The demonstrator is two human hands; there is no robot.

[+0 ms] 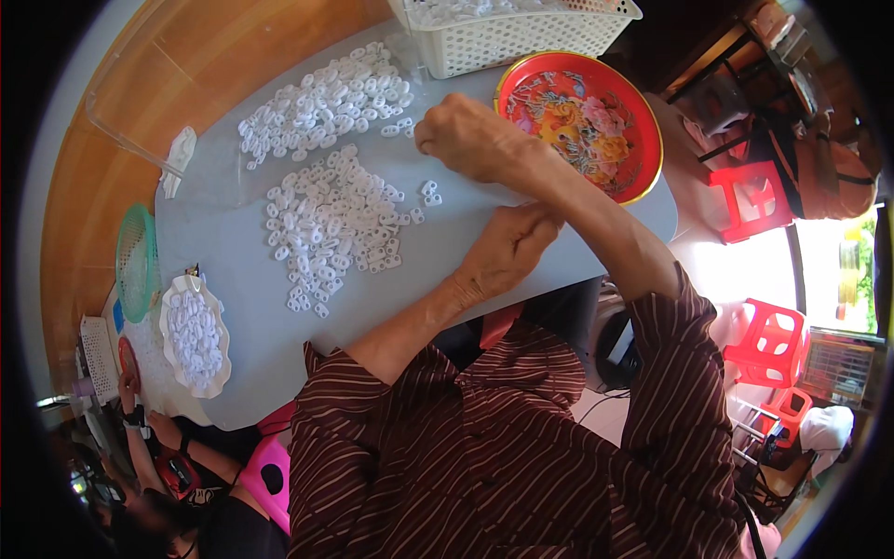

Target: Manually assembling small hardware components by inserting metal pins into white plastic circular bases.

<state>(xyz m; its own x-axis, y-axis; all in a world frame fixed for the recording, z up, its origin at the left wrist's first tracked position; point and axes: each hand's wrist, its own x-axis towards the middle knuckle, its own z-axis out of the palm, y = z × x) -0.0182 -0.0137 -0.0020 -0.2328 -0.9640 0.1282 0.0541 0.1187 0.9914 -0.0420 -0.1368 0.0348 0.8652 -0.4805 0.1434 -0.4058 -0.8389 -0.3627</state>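
My right hand (477,138) is curled closed over the table, its fingertips next to the edge of the far pile of small white plastic pieces (326,98). Whatever those fingers hold is hidden. Lower down, my left hand (510,247) is closed too, thumb and fingers pressed together beneath my right forearm; I cannot make out anything in it. A nearer pile of small white pieces with holes (335,224) spreads to the left of my hands, and a few loose pieces (430,193) lie between pile and hands.
A red floral tray (656,140) with small metallic bits stands at the right of the grey table (247,317). Behind is a white perforated basket (521,47). A scalloped dish (219,374) of white pieces and a green basket (137,247) are left. Another person's arm (140,456) shows lower left.
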